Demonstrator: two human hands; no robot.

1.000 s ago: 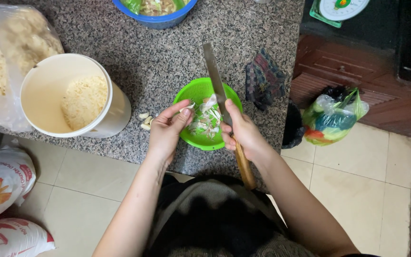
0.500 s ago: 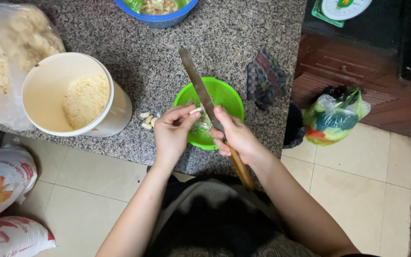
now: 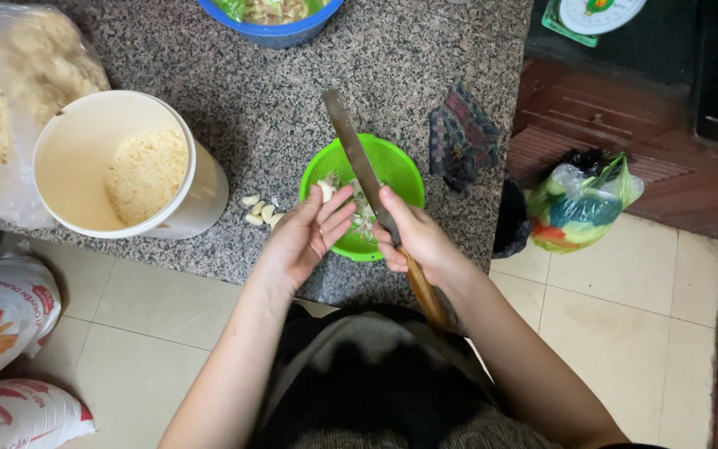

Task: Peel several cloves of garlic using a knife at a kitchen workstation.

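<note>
A speckled granite counter (image 3: pixel 292 75) fills the far half of the scene. On its left sits a clear bag (image 3: pixel 10 100) of pale crumbs, and just beside it a cream bucket (image 3: pixel 126 166) partly filled with the same stuff. A blue bowl (image 3: pixel 272 21) stands at the far edge, a dark cloth (image 3: pixel 463 137) to the right. Near the counter's edge sits a green strainer (image 3: pixel 392 166) holding peelings. The right hand (image 3: pixel 417 237) is closed around the wooden handle of a long knife (image 3: pixel 359 162) — its blade slants across the strainer. The left hand (image 3: pixel 309 233) lies open, palm up, with a peeled garlic clove (image 3: pixel 326 191) at its fingertips over the strainer's left rim. A few more cloves (image 3: pixel 261 210) lie on the counter just left of it — between strainer and bucket.
</note>
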